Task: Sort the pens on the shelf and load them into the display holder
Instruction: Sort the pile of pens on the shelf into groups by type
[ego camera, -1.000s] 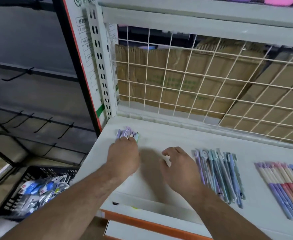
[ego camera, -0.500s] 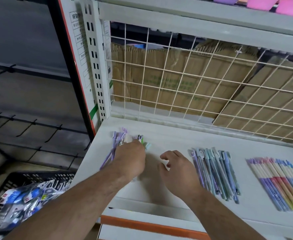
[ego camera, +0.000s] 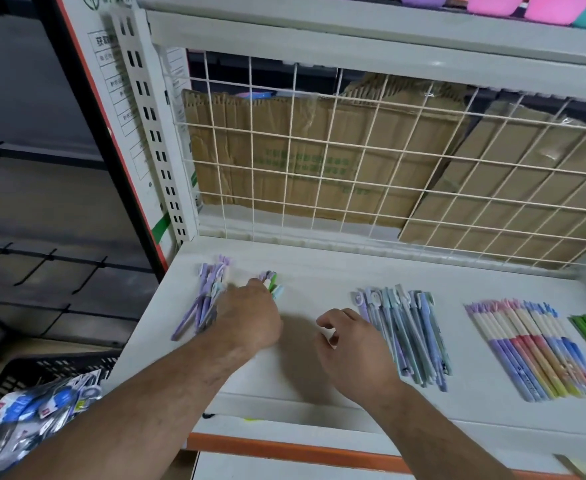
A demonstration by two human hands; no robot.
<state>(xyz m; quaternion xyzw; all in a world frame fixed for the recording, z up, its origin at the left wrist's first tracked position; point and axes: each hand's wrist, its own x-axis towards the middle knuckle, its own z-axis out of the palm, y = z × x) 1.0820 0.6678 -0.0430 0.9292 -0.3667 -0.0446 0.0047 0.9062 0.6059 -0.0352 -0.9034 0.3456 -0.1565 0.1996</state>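
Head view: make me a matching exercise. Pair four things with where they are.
Things:
1. left hand
2. right hand
3. green pens
4. black crate

Places:
a. far right end of the shelf
b. lower left, below the shelf
c. over the purple pens at the shelf's left end
d. beside the grey-blue pens, holding nothing

Pairs: 1-c, 2-d, 3-a, 4-b

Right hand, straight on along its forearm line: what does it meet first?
From the right hand, probably the pen tips poking out past the left hand; bare shelf lies between, though depth is unclear.
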